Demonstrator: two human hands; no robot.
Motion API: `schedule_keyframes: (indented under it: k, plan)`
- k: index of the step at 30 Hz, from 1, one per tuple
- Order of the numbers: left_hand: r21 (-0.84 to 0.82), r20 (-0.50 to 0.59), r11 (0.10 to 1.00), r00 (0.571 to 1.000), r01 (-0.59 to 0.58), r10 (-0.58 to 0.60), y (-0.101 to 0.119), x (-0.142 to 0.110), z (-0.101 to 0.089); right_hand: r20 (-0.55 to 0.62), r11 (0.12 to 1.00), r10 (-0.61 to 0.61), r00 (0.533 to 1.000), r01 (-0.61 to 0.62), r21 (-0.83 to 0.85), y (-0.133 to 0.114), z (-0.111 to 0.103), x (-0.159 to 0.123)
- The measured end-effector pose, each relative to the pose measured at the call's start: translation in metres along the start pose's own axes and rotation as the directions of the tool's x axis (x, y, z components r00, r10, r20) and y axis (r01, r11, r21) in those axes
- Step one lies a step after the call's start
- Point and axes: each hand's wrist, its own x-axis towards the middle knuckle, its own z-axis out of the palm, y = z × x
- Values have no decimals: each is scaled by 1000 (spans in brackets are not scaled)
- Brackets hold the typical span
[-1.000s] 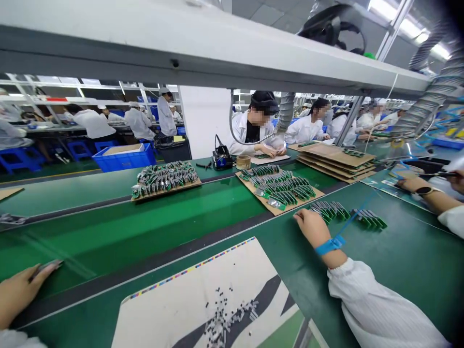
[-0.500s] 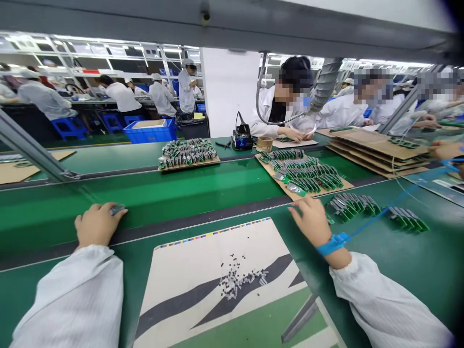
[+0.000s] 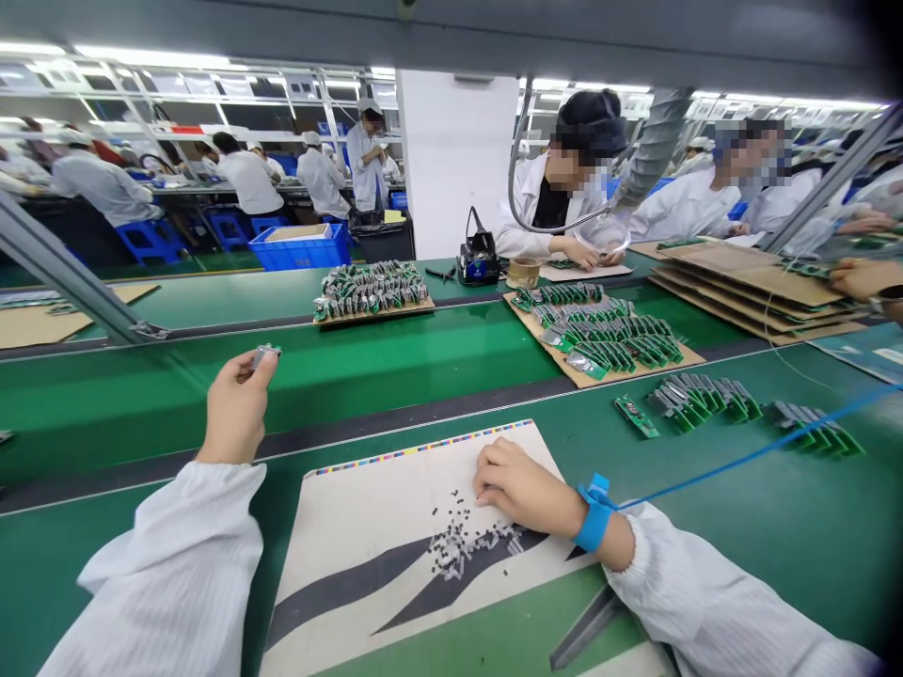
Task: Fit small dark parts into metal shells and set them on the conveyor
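While the left hand (image 3: 236,404) is raised over the glossy green lane (image 3: 395,353), its thumb and fingers are closed on a small metal-cased piece (image 3: 266,354); only the tip shows past the thumb, so its full form cannot be told. The pinch at one end probably leaves the rest exposed for viewing. Right hand (image 3: 526,484) is over the printed cardboard sheet (image 3: 339,527), fingers curled and thumb tucked close, just beside the scattered small black and clear parts (image 3: 458,550); whether anything sits between the fingertips cannot be told. The parts lie loose in one patch near the middle of the sheet, presumably so that either hand can reach them and the pale face sets off the dark bits. A blue wrist strap (image 3: 594,512) rings the right wrist, its blue cord (image 3: 768,444) running off to the right; likely a static ground. On the green counter (image 3: 748,498), right of the sheet, one circuit board (image 3: 635,416) lies apart from a leaning row of boards (image 3: 695,400), with a shorter leaning row (image 3: 815,428) further right. Leaning them in overlap seems meant to save room and leave edges easy to grip. Beyond, a cardboard tray (image 3: 691,358) bears several such rows, presumably so the whole lot can be shifted as one load.
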Motion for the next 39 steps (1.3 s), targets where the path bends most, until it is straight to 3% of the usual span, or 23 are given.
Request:
schedule_keyframes:
  k: [2, 4, 6, 7, 9, 13, 17, 20, 23, 27, 29, 32, 39]
  plan:
    - [-160, 27, 985, 998, 65, -61, 21, -3, 7, -7, 1000, -2, 1000, 2, -2, 1, 2, 0]
    - [-421, 139, 887, 980, 188, -142, 47, -12, 13, -17, 1000, -9, 1000, 9, 2, 2, 2, 1]
    - [-715, 326, 589, 925, 377, -196, 74, -26, 16, -31, 1000, -14, 999, 14, 6, 2, 1, 3]
    - [-781, 367, 457, 905, 426, -217, 87, -34, 17, -40, 1000, -16, 999, 17, 7, 1, 0, 4]
    - [-815, 416, 335, 880, 472, -227, 109, -53, 18, -51, 1000, -27, 998, 27, 1, -3, -4, 9]
    - [-766, 534, 256, 805, 590, -258, 136, -91, 12, -133, 994, -84, 987, 93, 62, -23, -24, 25]
    - [-714, 610, 244, 754, 657, -243, 147, -121, 5, -382, 941, -85, 920, 200, 274, -52, -65, 36]
    - [-683, 671, 225, 719, 695, -182, 154, -135, 6, -498, 890, -22, 867, 243, 385, -70, -94, 33]
    - [-658, 717, 216, 688, 721, -111, 162, -144, 11, -575, 871, 33, 818, 259, 419, -80, -110, 24]
    - [-660, 730, 278, 683, 698, 19, 170, -151, 17, -582, 866, 23, 813, 274, 418, -85, -115, 14]
    - [-682, 703, 348, 707, 643, 72, 170, -154, 19, -591, 870, 1, 807, 291, 399, -86, -116, 11]
    - [-692, 677, 450, 724, 565, 131, 165, -156, 23, -654, 888, -79, 753, 351, 297, -89, -118, 8]
    - [-693, 625, 579, 757, 429, 188, 160, -162, 30, -737, 842, -250, 628, 516, 154, -102, -112, 1]
